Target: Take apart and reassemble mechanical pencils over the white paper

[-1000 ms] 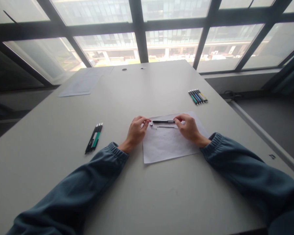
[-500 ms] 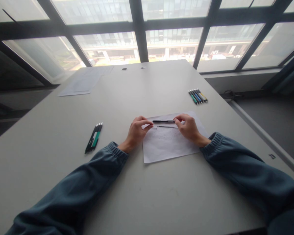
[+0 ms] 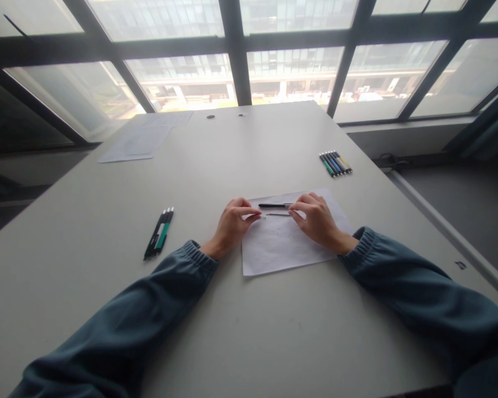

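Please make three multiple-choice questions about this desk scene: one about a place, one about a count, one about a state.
1. Where does the black pen barrel lie?
A. on the white sheet
B. among the pens at the left
C. on the far paper by the window

2. How many groups of pens lie off the sheet?
A. one
B. two
C. four

3. What is the right hand doing?
A. resting flat, palm up
B. pinching the thin refill
C. raised off the table

Answers: 1 A, the barrel rests on the sheet; 2 B, the left pens and the right pens; 3 B, fingertips meet at the refill's end.
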The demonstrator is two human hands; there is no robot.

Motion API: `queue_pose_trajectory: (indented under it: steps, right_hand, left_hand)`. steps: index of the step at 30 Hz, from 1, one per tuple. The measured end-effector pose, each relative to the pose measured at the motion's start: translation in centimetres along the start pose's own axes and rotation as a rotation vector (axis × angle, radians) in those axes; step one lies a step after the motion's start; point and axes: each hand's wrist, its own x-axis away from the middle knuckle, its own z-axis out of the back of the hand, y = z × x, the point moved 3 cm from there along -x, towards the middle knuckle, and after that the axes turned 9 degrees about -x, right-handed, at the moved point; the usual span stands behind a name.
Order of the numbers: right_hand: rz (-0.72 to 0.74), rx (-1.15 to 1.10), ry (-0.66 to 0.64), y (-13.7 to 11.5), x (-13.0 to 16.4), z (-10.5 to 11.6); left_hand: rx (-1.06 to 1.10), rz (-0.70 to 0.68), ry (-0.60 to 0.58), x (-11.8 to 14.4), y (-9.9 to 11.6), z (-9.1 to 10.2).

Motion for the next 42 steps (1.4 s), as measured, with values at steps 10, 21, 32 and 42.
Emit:
queue_pose_trajectory:
  steps: [10, 21, 32, 42]
  right_hand:
    - [0.001, 0.082, -0.089, 0.03, 0.02, -0.28]
    - [0.003, 0.091, -0.119, 0.18, 0.02, -0.39]
    - [0.001, 0.079, -0.12, 0.11, -0.03, -0.38]
    - [0.027, 0.066, -0.077, -0.24, -0.05, -0.11]
  left_hand:
    - [-0.055, 0.015, -0.061, 0.08, -0.26, -0.14]
    - [-0.054, 0.016, -0.069, 0.09, -0.16, -0.18]
    - [-0.063, 0.008, -0.043, -0.05, 0.06, 0.08]
    - [-0.058, -0.001, 0.04, -0.08, 0.27, 0.43]
